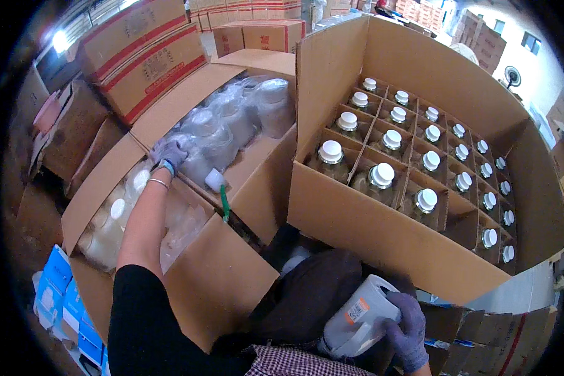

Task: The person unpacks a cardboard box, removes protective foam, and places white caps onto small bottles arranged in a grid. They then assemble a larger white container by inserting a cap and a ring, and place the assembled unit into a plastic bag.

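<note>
A: Left grip [168,153], gloved, rests with fingers curled on a plastic-wrapped jug [202,135] inside the left carton [106,188]; whether it clasps the wrap cannot be told.

B: Right grip [406,329]?

A: Closed around a translucent jug [357,313], held low near the lap, just below the divided carton [370,232] of white-capped bottles [382,175].

1. One view only: a head-worn fisheye camera, looking steeply down and forward from above the person's own arms.
2. It sits close over two open cartons [382,232]; forearms enter from the lower edge.
3. Straight edges bow toward the dark circular rim.
4. Stacked boxes [145,59] fill the far background.
</note>
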A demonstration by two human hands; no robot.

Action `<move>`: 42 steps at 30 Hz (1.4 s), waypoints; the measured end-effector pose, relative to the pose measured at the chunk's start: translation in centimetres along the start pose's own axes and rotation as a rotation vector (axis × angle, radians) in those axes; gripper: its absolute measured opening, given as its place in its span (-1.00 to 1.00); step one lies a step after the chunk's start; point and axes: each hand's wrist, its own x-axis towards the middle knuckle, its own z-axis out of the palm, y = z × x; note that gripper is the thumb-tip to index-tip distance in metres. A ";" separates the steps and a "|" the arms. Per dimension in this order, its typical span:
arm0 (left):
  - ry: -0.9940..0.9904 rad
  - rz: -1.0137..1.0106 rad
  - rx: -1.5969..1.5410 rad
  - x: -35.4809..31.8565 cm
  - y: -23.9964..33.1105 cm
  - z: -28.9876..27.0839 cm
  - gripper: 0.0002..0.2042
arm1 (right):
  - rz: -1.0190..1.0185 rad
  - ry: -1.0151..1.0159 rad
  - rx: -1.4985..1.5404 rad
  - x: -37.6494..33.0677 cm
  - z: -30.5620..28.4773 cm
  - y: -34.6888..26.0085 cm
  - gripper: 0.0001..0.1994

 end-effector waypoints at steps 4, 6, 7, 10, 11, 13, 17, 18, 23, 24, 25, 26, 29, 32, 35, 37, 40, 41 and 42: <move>-0.247 0.295 -0.201 1.9 -1.5 2.3 -0.46 | -0.068 -0.029 0.054 0.3 -0.4 -0.6 -0.48; -0.378 0.665 -0.103 2.1 0.5 4.8 -0.30 | -0.107 -0.022 0.039 0.3 -0.7 -0.6 -0.48; -0.306 0.923 -0.020 2.3 0.5 6.4 -0.22 | -0.106 -0.047 0.015 0.3 -0.8 -0.7 -0.48; -0.380 0.999 0.112 3.0 1.6 8.9 -0.23 | -0.059 -0.038 -0.051 0.4 -1.6 -1.3 -0.48; -0.403 0.982 0.143 3.4 1.8 9.0 -0.24 | -0.047 -0.018 -0.047 0.4 -2.1 -1.4 -0.47; -0.430 0.953 0.190 4.0 2.1 9.0 -0.25 | -0.044 -0.001 0.009 0.2 -3.1 -0.6 -0.43; -0.440 0.918 0.222 4.3 2.4 8.4 -0.26 | 0.159 -0.027 0.145 -2.8 -4.8 1.2 -0.45; -0.435 0.921 0.223 4.8 2.8 8.3 -0.27 | 0.257 0.012 0.256 -3.8 -4.7 1.5 -0.46; -0.418 0.901 0.218 5.3 3.2 8.2 -0.29 | 0.487 0.334 0.710 -9.9 -2.7 5.9 -0.41; -0.418 0.895 0.218 5.3 3.3 8.2 -0.29 | 0.538 0.376 0.766 -10.7 -3.1 5.7 -0.39; -0.416 0.888 0.221 5.2 3.3 8.2 -0.30 | 0.565 0.361 0.714 -12.2 -3.6 6.0 -0.36; -0.412 0.894 0.218 5.2 3.5 8.1 -0.30 | 0.556 0.403 0.739 -13.3 -3.6 5.8 -0.33; -0.411 0.891 0.215 5.2 3.3 8.6 -0.31 | 0.474 0.502 0.740 -14.2 -3.0 5.1 -0.22; -0.411 0.922 0.186 5.9 4.5 9.2 -0.32 | 0.548 0.459 0.765 -15.7 -3.2 6.8 -0.23; -0.425 0.928 0.175 5.5 3.8 9.7 -0.34 | 0.574 0.596 0.925 -15.2 -2.5 7.4 -0.27; -0.439 0.925 0.171 5.5 3.0 10.1 -0.34 | 0.566 0.621 0.927 -14.6 -2.0 7.2 -0.31; -0.468 0.923 0.160 5.4 2.1 10.8 -0.36 | 0.680 0.742 1.094 -13.8 -1.1 7.6 -0.37; -0.468 0.929 0.152 5.7 2.4 10.8 -0.36 | 0.732 0.804 1.179 -13.8 -0.6 8.0 -0.39; -0.473 0.941 0.151 5.9 2.8 11.0 -0.36 | 0.743 0.844 1.270 -13.9 -0.2 8.6 -0.40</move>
